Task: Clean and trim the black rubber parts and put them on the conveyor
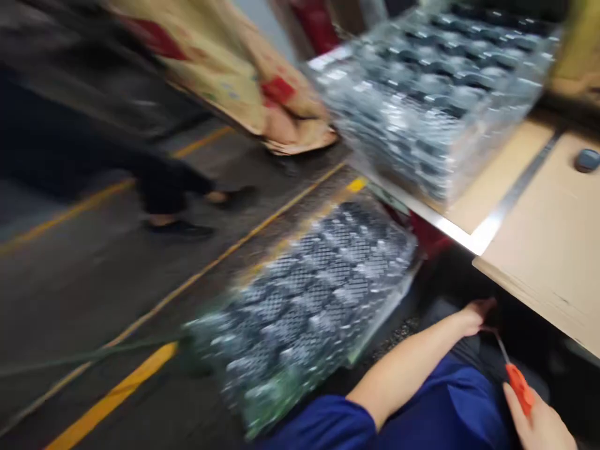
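In my right hand (546, 425), at the lower right, is an orange-handled tool (519, 386) with a thin metal shaft. The fingers close round the handle, and the shaft points up and left toward my left hand (477, 314). That hand reaches into the shadow just below the table edge, close to the shaft's end. Its fingers are dark and smeared, so whether they hold anything does not show.
Clear plastic trays of dark rounded parts (422, 94) stand stacked on the table (544, 244). A small dark piece (587, 160) lies there too. More wrapped trays (309, 294) sit low beside me. Beyond are a printed sack (234, 69) and a walking person's legs (164, 194).
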The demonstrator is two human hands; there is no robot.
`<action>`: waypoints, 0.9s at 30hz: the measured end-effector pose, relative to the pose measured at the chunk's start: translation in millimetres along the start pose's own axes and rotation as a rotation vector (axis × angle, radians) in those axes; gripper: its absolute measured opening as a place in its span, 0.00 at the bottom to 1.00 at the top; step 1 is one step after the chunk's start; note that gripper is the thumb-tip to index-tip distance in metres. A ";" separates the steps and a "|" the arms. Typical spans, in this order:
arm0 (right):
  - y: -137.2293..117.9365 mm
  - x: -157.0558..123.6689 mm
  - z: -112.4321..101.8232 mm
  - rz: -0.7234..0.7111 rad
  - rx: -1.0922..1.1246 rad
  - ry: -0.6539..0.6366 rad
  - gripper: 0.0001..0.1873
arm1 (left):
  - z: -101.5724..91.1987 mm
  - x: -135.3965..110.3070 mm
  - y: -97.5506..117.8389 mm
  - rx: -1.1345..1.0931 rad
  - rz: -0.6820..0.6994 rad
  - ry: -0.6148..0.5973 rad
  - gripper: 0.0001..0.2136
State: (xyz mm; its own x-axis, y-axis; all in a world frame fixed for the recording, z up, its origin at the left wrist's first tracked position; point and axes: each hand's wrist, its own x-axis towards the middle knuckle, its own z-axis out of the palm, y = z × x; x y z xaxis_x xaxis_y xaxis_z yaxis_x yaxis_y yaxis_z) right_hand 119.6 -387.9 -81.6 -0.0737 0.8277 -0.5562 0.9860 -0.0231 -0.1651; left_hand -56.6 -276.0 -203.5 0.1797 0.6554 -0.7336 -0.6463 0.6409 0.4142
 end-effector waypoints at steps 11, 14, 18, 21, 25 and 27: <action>-11.8 -11.2 -2.1 0.126 0.018 -0.177 0.26 | -21.1 8.1 -19.4 0.195 0.018 -0.136 0.19; -3.1 -11.1 -10.3 0.157 0.088 -0.159 0.26 | -22.8 2.8 -26.2 0.336 0.146 -0.181 0.21; 4.1 -8.7 -18.0 0.151 0.108 -0.146 0.25 | -26.6 -3.4 -32.8 0.647 0.359 -0.277 0.24; 5.8 -6.2 -16.9 0.154 0.108 -0.142 0.25 | -28.1 -9.1 -33.6 0.749 0.406 -0.313 0.25; 7.3 -6.0 -13.6 0.164 0.131 -0.124 0.25 | -24.3 -13.1 -28.7 0.703 0.370 -0.269 0.25; 6.2 -7.5 -12.1 0.154 0.138 -0.130 0.25 | -20.7 -12.3 -25.1 0.638 0.328 -0.199 0.23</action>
State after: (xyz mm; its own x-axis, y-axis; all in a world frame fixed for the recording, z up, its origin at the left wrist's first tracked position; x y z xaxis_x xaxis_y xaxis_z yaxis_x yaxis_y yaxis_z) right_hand 128.1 -387.5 -68.6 0.0486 0.7297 -0.6820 0.9579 -0.2276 -0.1753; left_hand -57.9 -308.4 -216.0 0.2220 0.8743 -0.4318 -0.1446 0.4674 0.8721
